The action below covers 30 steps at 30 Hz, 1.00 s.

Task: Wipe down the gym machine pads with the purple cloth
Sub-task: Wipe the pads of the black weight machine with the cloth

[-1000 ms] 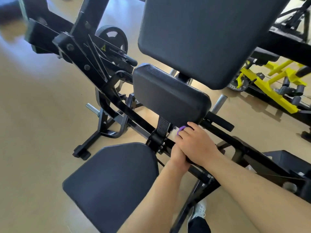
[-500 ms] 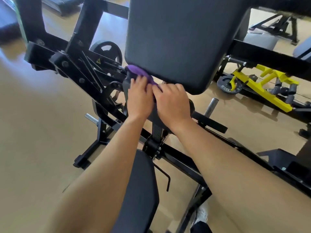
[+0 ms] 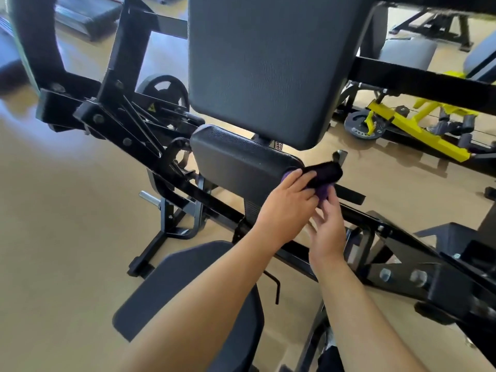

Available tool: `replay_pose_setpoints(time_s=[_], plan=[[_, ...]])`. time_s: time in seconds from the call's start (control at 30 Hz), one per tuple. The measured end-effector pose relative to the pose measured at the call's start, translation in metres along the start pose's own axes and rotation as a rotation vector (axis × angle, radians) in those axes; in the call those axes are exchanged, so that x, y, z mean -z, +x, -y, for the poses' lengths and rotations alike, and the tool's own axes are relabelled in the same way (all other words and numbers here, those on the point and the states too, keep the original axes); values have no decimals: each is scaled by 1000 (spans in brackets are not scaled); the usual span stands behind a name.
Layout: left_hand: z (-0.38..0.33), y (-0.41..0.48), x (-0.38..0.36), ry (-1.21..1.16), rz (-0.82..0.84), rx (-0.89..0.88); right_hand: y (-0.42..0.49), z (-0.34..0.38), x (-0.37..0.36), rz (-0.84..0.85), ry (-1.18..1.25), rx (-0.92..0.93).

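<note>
The purple cloth (image 3: 324,192) is bunched at the right end of the small lower pad (image 3: 241,162), wrapped over that pad's rounded corner. Its upper part looks dark, and purple shows under the fingertips and at the bottom.

The left hand (image 3: 287,208) holds the cloth from the near side, its fingers (image 3: 296,178) laid over it and bent around the pad's end edge. The right hand (image 3: 328,228) is just below, with loose, spread fingers (image 3: 330,196); only their tips touch the cloth's hanging purple part, without gripping.

The big back pad (image 3: 268,71) hangs over the small pad, its bottom edge a narrow gap above the small pad's top. A short black bar (image 3: 350,194) juts out just right of the cloth. The black frame beam (image 3: 214,208) runs diagonally under both wrists.

The seat pad (image 3: 185,285) lies beneath the left forearm. Open tan floor (image 3: 53,224) spreads to the left, and there is a smaller patch beyond the cloth to the right, before the yellow machine (image 3: 418,132).
</note>
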<state>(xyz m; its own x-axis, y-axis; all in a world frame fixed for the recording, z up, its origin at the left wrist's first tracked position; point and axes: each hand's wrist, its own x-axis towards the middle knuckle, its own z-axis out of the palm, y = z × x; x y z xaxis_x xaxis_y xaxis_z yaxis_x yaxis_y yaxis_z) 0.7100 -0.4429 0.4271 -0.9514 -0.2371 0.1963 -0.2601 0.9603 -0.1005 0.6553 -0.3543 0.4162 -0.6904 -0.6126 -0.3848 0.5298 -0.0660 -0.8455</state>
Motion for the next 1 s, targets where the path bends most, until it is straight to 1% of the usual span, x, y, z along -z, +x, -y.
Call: replay_pose_setpoints(time_s=[0.07, 0.13, 0.2, 0.27, 0.33, 0.4, 0.47, 0.53, 0.57, 0.6, 0.63, 0.67, 0.7, 0.73, 0.77, 0.83, 0.87, 0.93, 0.97, 1.0], plan=[[2, -19, -11, 77, 30, -12, 3, -1, -12, 105, 68, -82], [6, -40, -24, 112, 45, -30, 3, -6, -24, 152, 69, -148], [10, -55, -36, 26, 65, -36, 4, -17, -29, 121, -15, -175], [11, -65, -46, -103, 41, -15, 3, -29, -28, 96, -61, -248], [10, -81, -52, -170, -14, -13, 4, -39, -25, 70, -32, -378], [8, -100, -50, -195, -71, 54, 8, -44, -25, 36, 82, -468], [8, -116, -44, -222, -93, 243, 16, -48, -28, -17, 223, -491], [10, -125, -43, -309, -25, 525, 24, -52, -32, -74, 355, -524], [11, -126, -43, -394, 19, 691, 25, -52, -35, -95, 406, -558], [13, -125, -43, -534, 45, 881, 25, -52, -38, -111, 477, -590], [15, -122, -39, -743, 50, 1085, 22, -52, -43, -113, 534, -618], [17, -117, -35, -992, 34, 1270, 17, -50, -50, -92, 580, -629], [20, -113, -29, -1237, 5, 1409, 9, -47, -59, -61, 582, -642], [23, -108, -24, -1437, -32, 1479, 2, -46, -68, -28, 570, -644], [26, -106, -19, -1563, -78, 1492, -5, -42, -77, -3, 539, -627], [32, -106, -12, -1670, -190, 1469, -19, -34, -92, 77, 424, -564], [35, -109, -9, -1703, -250, 1464, -23, -30, -95, 131, 295, -522], [39, -112, -4, -1783, -383, 1463, -28, -23, -97, 221, -76, -435], [43, -112, -1, -1834, -472, 1469, -29, -20, -97, 256, -252, -383], [49, -109, 2, -1886, -571, 1482, -30, -17, -97, 275, -370, -335]])
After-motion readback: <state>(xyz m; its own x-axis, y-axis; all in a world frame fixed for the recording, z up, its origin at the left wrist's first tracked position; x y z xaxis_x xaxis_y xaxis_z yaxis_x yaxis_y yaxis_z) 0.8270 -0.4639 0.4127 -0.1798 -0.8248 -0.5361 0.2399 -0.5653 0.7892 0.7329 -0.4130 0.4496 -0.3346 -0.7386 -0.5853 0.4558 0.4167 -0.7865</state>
